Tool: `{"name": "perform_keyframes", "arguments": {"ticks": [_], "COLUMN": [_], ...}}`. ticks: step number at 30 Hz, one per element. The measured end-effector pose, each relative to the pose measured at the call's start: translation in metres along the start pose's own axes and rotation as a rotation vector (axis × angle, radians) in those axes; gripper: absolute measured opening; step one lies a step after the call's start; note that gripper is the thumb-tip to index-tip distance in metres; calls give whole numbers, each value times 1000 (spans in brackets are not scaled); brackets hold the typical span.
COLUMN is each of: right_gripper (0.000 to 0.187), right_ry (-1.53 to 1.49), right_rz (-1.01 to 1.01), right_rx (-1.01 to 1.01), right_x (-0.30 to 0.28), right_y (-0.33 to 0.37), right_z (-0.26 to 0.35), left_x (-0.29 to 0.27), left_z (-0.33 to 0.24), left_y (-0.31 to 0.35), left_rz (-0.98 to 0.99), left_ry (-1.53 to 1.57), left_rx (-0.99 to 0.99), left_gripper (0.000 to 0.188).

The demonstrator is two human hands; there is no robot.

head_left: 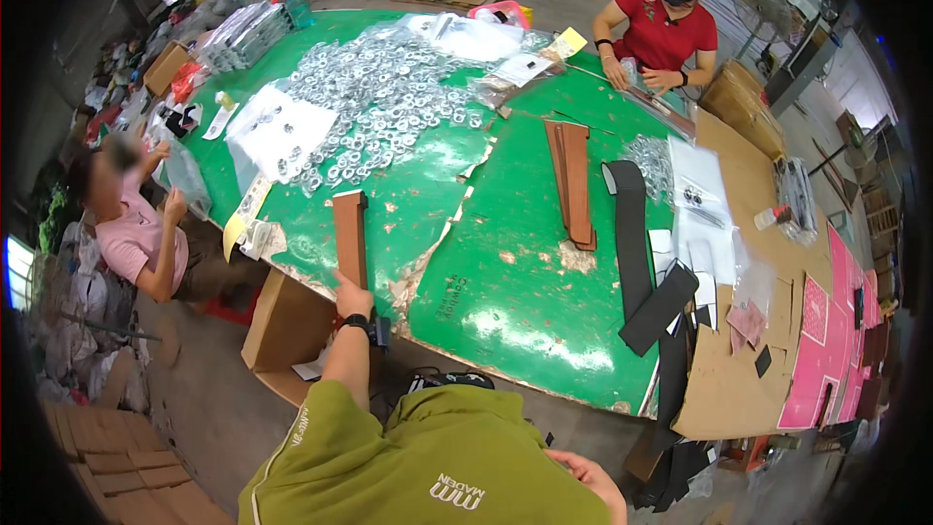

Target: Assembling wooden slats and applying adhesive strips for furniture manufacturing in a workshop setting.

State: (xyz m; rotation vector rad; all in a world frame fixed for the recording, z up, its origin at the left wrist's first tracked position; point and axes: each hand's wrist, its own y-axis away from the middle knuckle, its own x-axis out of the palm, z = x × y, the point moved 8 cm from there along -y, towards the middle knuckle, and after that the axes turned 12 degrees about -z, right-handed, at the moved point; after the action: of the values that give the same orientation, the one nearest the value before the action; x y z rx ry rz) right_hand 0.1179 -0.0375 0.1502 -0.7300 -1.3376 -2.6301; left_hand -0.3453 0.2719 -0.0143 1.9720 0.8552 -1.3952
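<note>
L hand (pixel 353 300): clamped on near end of brown strip (pixel 350 233), at green table's (pixel 520 185) front edge | R hand (pixel 591 476): below table's front edge, grip can't tell | risk: loosened grip could drop strip off table

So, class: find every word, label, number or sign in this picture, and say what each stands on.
The wording is not copied out here, only placed:
Olive-green shirt: white lettering on the body and sleeve.
Green tabletop: dark lettering near the front edge.
Yellow-and-white card at the table's left edge: marks too small to read.
Pink sheet at the right: any print too small to tell.
</note>
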Motion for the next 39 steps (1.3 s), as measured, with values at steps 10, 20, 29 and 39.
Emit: {"name": "perform_keyframes", "arguments": {"ticks": [10,20,29,39], "right_gripper": [57,56,56,53], "right_ry": [24,-217,-521,-507], "right_rz": [-107,-374,-644,-625], "right_rx": [-65,-203,-248,-193], "right_x": [-12,-7,-3,-14], "right_y": [11,71,117,109], "right_z": [-15,-33,-68,-68], "left_x": [-27,107,155,139], "left_z": [-146,-389,-427,-436], "left_y": [61,236,252,262], "left_rz": [-191,393,412,206], "left_ry": [51,531,454,197], "left_rx": [610,757,543,489], "left_gripper": [113,102,111,98]}}
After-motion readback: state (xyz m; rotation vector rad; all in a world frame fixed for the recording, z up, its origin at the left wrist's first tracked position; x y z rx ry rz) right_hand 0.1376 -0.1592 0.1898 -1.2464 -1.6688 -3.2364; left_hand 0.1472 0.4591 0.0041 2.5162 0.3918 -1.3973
